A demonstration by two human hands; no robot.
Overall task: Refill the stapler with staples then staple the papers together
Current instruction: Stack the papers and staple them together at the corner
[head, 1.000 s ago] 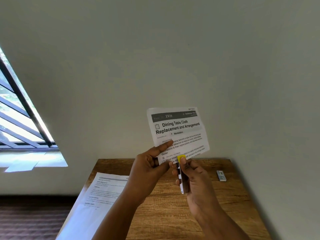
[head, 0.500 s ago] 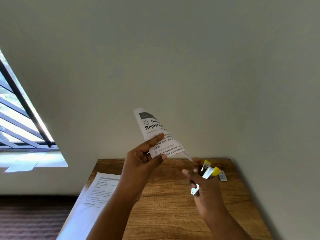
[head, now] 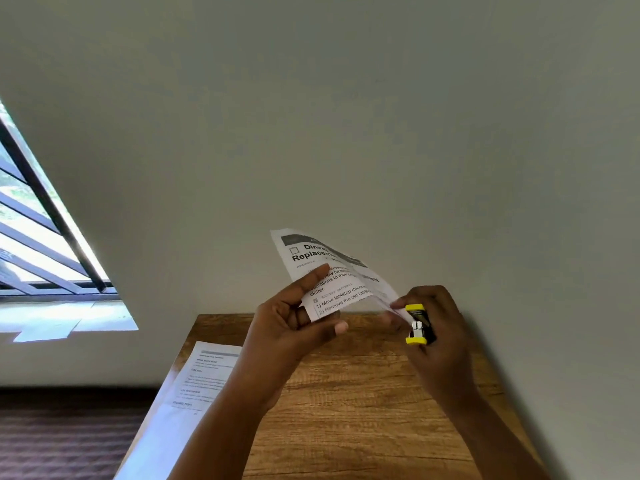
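A plain pale wall [head: 346, 116] fills most of the view, with a barred window [head: 38, 244] at the far left and dark carpeted floor [head: 69, 438] below it. Against the wall stands a brown wood-grain table [head: 363, 410]; a white printed sheet [head: 194, 386] lies on its left edge, overhanging it slightly.

Above the table's far edge, the left hand [head: 294, 327] pinches a small stack of white printed papers [head: 325, 271] between thumb and fingers, holding it raised and bent towards the right. The right hand [head: 440, 334] curls around a small yellow-and-black stapler [head: 417, 323], whose mouth faces the papers' lower right corner; whether that corner is already inside the mouth is too blurred to tell.

The stapling step seems to be in hand. The next move likely calls for seating the corner squarely in the mouth, keeping the sheets aligned, then squeezing firmly.
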